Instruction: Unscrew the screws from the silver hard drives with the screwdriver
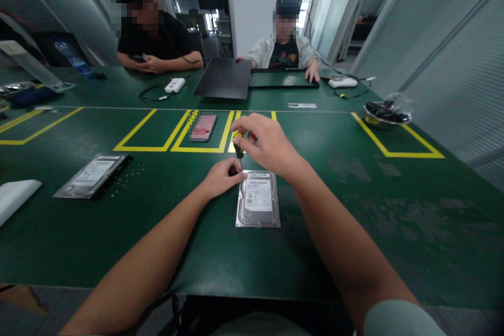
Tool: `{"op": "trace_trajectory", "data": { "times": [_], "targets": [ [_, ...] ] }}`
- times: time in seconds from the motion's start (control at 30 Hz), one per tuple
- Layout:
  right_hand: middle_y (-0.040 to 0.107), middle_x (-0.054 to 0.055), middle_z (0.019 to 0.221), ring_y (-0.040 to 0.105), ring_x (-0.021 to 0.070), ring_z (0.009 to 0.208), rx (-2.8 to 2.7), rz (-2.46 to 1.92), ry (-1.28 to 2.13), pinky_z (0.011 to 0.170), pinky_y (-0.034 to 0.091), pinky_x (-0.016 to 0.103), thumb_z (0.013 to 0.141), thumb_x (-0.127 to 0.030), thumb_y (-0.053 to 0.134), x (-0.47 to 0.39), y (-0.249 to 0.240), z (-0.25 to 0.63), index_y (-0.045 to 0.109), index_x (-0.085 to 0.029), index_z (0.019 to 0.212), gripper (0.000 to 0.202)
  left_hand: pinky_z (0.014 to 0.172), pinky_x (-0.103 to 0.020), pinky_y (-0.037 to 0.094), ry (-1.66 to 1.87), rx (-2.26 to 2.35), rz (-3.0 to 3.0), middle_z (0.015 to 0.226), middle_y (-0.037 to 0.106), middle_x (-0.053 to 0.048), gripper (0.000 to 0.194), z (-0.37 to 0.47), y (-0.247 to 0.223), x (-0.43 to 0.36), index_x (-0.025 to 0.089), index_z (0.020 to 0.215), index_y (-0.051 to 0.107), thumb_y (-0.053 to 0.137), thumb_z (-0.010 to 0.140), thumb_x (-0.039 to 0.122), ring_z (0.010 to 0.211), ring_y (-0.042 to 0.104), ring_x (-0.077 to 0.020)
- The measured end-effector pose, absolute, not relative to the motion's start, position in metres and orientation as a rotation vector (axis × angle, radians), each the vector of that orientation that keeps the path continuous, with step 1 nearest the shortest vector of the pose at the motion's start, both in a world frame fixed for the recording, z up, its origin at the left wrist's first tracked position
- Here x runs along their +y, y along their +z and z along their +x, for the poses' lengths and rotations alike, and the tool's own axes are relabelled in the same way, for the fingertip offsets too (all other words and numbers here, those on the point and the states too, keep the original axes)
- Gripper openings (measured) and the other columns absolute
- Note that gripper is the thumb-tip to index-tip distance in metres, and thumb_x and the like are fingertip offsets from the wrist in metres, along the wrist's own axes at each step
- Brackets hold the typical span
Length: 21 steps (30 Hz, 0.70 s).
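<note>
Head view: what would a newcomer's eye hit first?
Probably the yellow-and-black screwdriver at centre, held upright in the right hand over the far-left corner of a hard drive, with the left hand at that corner. Next, a second drive off to the left, small bits scattered beside it. Beyond, yellow tape frames a reddish phone-like item.

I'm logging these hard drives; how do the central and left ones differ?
The central drive has a screwdriver at one corner; the left drive has small bits scattered beside it. The central drive lies nearly straight in view; the left drive slants. Both look silvery on top.
</note>
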State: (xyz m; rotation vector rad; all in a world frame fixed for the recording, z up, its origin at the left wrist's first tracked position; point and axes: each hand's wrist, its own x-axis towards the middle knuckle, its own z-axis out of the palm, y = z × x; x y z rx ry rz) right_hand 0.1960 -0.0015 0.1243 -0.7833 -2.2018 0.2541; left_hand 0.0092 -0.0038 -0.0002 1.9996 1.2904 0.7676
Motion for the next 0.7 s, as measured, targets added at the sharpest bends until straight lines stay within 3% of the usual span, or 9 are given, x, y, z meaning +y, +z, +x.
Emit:
{"op": "trace_trajectory", "data": {
  "times": [0.1,0.3,0.4,0.53,0.7],
  "targets": [
    [0.061,0.004,0.086,0.054,0.0174,0.083,-2.192,-0.807,0.244,0.076,0.040,0.029,0.086,-0.020,0.060,-0.0016,0.1247,0.1958,0.067,-0.018,0.087,0.008,0.064,-0.027,0.042,0.774,1.277,2.004,0.079,0.059,0.000,0.025,0.0092,-0.0008,-0.0036,0.019,0.085,0.056,0.067,0.079,0.041,0.071,0.053,-0.0156],
    [0.069,0.006,0.096,0.058,0.0159,0.084,-2.201,-0.741,0.290,0.079,0.042,0.029,0.084,-0.009,0.052,-0.0017,0.1255,0.1964,0.067,-0.016,0.092,0.018,0.065,-0.027,0.042,0.751,1.290,2.009,0.080,0.060,-0.001,0.026,0.0089,-0.0012,-0.0037,0.019,0.085,0.057,0.067,0.079,0.042,0.072,0.053,-0.0160],
    [0.067,0.004,0.090,0.056,0.0161,0.081,-2.200,-0.772,0.271,0.077,0.041,0.029,0.086,-0.013,0.054,-0.0022,0.1257,0.1963,0.066,-0.017,0.095,0.016,0.065,-0.027,0.043,0.757,1.272,2.012,0.080,0.060,0.000,0.027,0.0090,-0.0016,-0.0033,0.019,0.085,0.056,0.066,0.080,0.043,0.072,0.053,-0.0157],
    [0.064,0.004,0.086,0.055,0.0175,0.084,-2.195,-0.788,0.244,0.077,0.041,0.030,0.086,-0.020,0.057,-0.0021,0.1256,0.1958,0.066,-0.018,0.085,0.009,0.064,-0.027,0.043,0.766,1.271,2.006,0.080,0.061,-0.001,0.026,0.0090,-0.0022,-0.0031,0.019,0.085,0.057,0.066,0.080,0.042,0.071,0.053,-0.0156],
    [0.070,0.005,0.097,0.059,0.0166,0.084,-2.190,-0.771,0.288,0.081,0.043,0.031,0.084,-0.011,0.051,-0.0014,0.1251,0.1964,0.067,-0.017,0.089,0.018,0.064,-0.027,0.042,0.753,1.286,2.004,0.079,0.060,0.000,0.026,0.0089,-0.0014,-0.0039,0.019,0.085,0.057,0.067,0.079,0.042,0.070,0.053,-0.0151]
  ]
}}
